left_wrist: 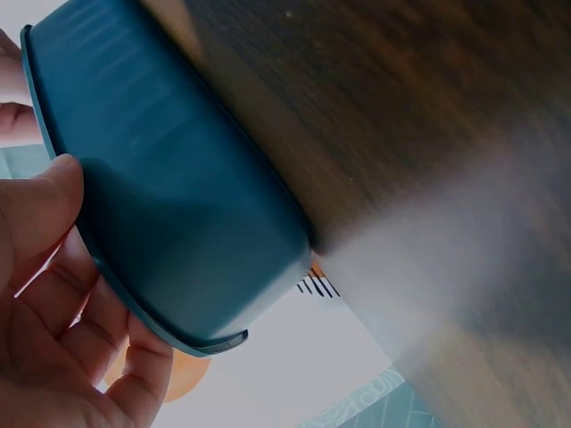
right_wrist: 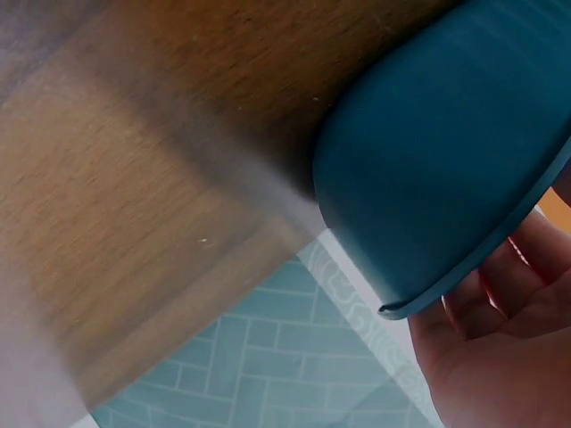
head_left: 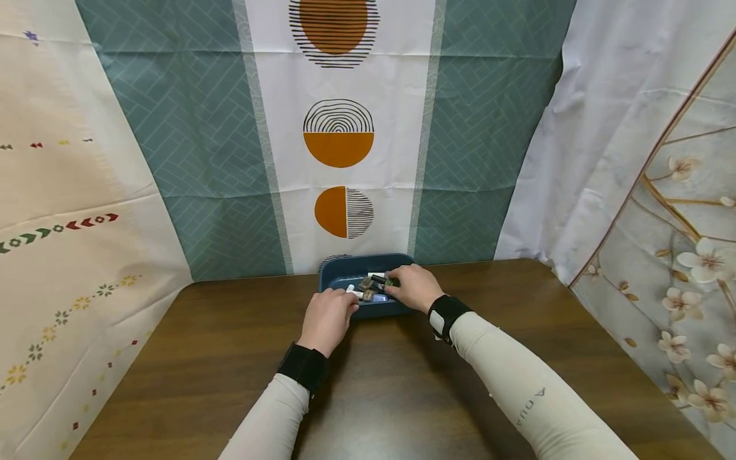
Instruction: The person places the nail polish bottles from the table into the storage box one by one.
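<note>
A dark blue plastic bin stands at the back of the table, with a jumble of small items in it: white pieces, brownish square pieces and a bluish-purple piece. My left hand is at its front left, the thumb overlapping the rim and the fingers bent beyond it. A white piece lies by those fingertips. From the right my right hand reaches over the rim, fingertips down beside a dark piece. Whether either hand pinches an item is hidden.
The bin stands on a brown wooden table, close to its back edge. Behind hangs a patterned cloth. Further cloths hang at the left and right sides.
</note>
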Demonstrator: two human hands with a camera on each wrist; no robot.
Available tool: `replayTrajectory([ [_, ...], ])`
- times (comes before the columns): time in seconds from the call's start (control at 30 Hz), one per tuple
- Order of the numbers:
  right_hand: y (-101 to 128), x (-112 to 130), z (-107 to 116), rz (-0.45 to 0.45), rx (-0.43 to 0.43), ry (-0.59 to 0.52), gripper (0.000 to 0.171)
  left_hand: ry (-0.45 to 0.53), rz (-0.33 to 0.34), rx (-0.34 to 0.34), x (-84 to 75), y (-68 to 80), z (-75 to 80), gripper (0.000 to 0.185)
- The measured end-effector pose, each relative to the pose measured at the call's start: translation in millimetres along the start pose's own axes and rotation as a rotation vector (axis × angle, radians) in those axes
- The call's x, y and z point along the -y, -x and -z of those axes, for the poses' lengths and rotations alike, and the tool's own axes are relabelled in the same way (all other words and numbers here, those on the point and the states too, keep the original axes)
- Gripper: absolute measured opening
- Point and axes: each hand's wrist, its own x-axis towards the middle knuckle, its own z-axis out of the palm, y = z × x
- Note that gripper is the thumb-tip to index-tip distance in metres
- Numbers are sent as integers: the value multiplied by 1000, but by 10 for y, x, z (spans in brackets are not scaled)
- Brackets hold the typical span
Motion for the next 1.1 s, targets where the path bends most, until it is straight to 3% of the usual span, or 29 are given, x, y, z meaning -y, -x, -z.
replayTrajectory([
  [0.7,-95,64,-89,-2,29,-41,42,-3,-1,-6,75,34,32,8],
  [1.1,-55,44,-47,65,7,-43,33,-3,9,14,55,-10,62,9],
])
